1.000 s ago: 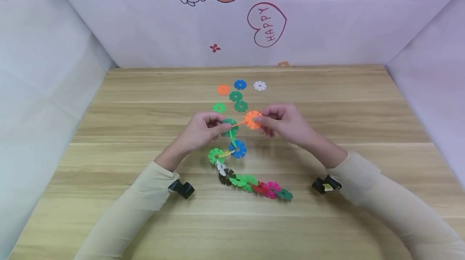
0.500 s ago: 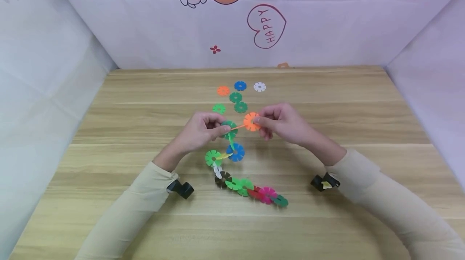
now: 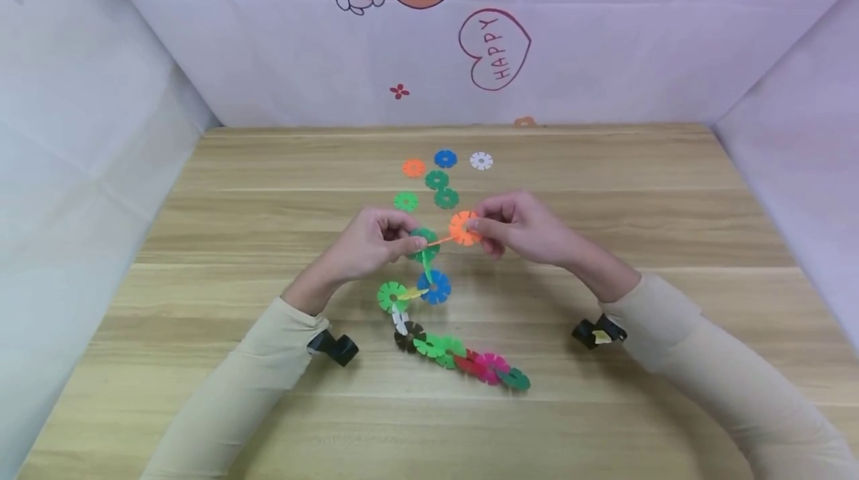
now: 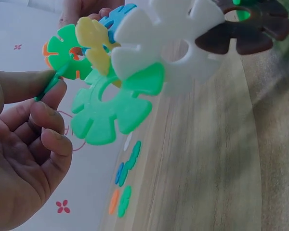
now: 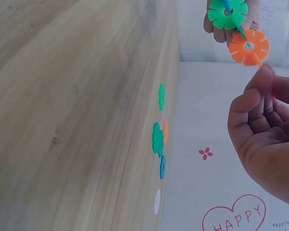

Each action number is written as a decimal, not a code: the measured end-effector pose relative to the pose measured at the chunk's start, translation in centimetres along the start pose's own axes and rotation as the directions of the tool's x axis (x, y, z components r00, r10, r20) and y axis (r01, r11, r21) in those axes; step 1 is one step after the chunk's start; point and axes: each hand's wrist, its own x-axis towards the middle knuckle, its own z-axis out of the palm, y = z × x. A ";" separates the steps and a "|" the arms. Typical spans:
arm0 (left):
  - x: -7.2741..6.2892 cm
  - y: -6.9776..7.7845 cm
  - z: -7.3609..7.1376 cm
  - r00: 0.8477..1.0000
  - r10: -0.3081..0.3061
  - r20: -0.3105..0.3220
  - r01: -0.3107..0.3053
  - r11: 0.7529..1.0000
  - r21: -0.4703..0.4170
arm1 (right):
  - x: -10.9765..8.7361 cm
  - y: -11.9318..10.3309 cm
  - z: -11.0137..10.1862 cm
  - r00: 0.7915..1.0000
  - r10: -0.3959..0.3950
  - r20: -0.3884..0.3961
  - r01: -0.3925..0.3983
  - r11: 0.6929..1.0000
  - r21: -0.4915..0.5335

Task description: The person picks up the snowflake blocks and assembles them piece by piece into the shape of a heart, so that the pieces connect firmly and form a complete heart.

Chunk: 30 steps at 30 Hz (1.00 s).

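My left hand (image 3: 376,245) pinches a dark green notched plastic disc (image 3: 429,235) between thumb and fingers. My right hand (image 3: 523,230) pinches an orange notched disc (image 3: 460,229). Between the two, a second orange disc (image 3: 440,241) shows edge-on; the right wrist view has that orange disc (image 5: 238,50) face-on, slotted to the green one. From the left hand's disc a chain of slotted discs hangs toward me: light green, blue (image 3: 436,294), yellow, light green, white (image 4: 139,31), brown (image 4: 255,38), then greens, red, pink and a dark green disc (image 3: 515,379) at the end.
Loose discs lie flat beyond the hands: light green (image 3: 406,194), dark greens (image 3: 446,191), orange (image 3: 414,160), blue (image 3: 446,153) and white (image 3: 481,154). The wooden table (image 3: 658,189) meets a printed cloth backdrop (image 3: 604,55). Black camera mounts (image 3: 344,350) sit at both wrists.
The held discs have come slightly down toward me, and the right hand's orange disc has shifted a little left. The chain's lower end has slid left and nearer. Both hands keep their grips.
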 end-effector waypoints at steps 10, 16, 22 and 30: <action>0.1 -0.1 0.2 0.999 -0.013 -0.036 0.013 1.000 -0.016 | -0.2 0.3 1.0 0.996 -0.049 -0.079 0.050 0.999 0.013; 0.4 0.0 0.3 0.992 -0.039 -0.116 0.034 0.998 -0.046 | -0.2 0.7 2.0 0.980 -0.038 -0.197 0.051 0.997 0.061; 0.7 -0.1 0.4 0.993 -0.033 -0.115 0.030 0.999 -0.033 | -0.1 1.4 2.1 0.981 -0.042 -0.190 0.051 0.998 0.045; 0.9 -0.4 0.4 0.992 -0.034 -0.122 0.029 0.999 -0.040 | 0.3 0.8 1.6 0.986 -0.027 -0.167 0.031 0.999 0.024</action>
